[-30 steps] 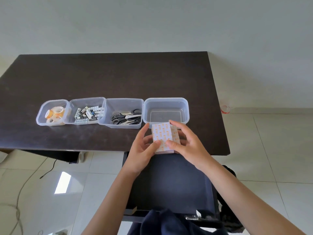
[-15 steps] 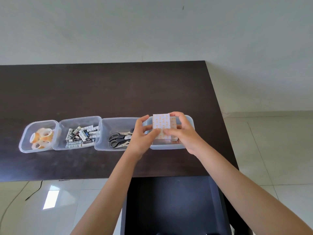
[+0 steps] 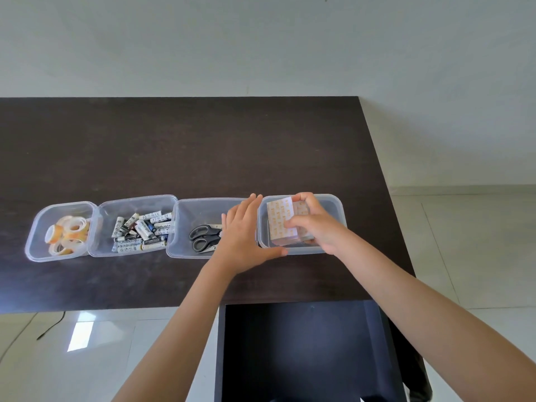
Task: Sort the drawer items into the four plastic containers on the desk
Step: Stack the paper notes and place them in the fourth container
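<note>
1. Head view: four clear tubs sit in a row on the dark desk (image 3: 185,146), running from 9 o'clock to 3 o'clock, each touching its neighbour.
2. The first tub (image 3: 37,227), at 9 o'clock, holds tape rolls (image 3: 68,233).
3. The second tub (image 3: 110,207) holds a heap of batteries (image 3: 143,232).
4. The third tub (image 3: 185,210) holds black scissors (image 3: 204,237), partly hidden by the left hand.
5. The fourth tub (image 3: 338,210), at 3 o'clock in the row, holds a white pack (image 3: 281,219) printed with orange marks. The pack sits inside it, tilted, its lower edge down by the near wall.
6. The right hand (image 3: 314,224) grips the pack, fingers curled over its far and right edges, reaching into the fourth tub.
7. The left hand (image 3: 243,236) is flat with straight fingers, spread over the seam between the third and fourth tubs. Its thumb lies along the fourth tub's near rim. It holds nothing.
8. At 6 o'clock, below the desk edge, an open dark drawer (image 3: 301,352) shows a bare bottom.
9. A pale tiled floor (image 3: 87,358) lies at 7 o'clock and a plain wall (image 3: 261,44) at 12 o'clock.
</note>
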Action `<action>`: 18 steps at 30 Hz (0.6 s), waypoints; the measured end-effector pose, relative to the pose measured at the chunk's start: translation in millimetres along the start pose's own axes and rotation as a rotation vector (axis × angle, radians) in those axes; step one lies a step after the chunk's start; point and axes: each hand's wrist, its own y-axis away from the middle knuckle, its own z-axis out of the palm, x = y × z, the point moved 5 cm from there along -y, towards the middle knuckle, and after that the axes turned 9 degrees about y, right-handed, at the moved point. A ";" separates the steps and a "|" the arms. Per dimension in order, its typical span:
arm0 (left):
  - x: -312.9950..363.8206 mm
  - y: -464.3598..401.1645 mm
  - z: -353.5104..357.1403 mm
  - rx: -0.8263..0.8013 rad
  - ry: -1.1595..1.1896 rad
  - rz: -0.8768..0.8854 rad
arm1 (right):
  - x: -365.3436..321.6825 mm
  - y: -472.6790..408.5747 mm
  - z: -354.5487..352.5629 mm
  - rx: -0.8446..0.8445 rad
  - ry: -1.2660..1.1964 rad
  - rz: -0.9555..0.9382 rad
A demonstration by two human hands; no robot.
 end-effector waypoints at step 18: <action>-18.6 -0.9 9.2 -0.002 0.010 0.023 | 9.5 -15.9 18.5 -0.035 0.064 0.078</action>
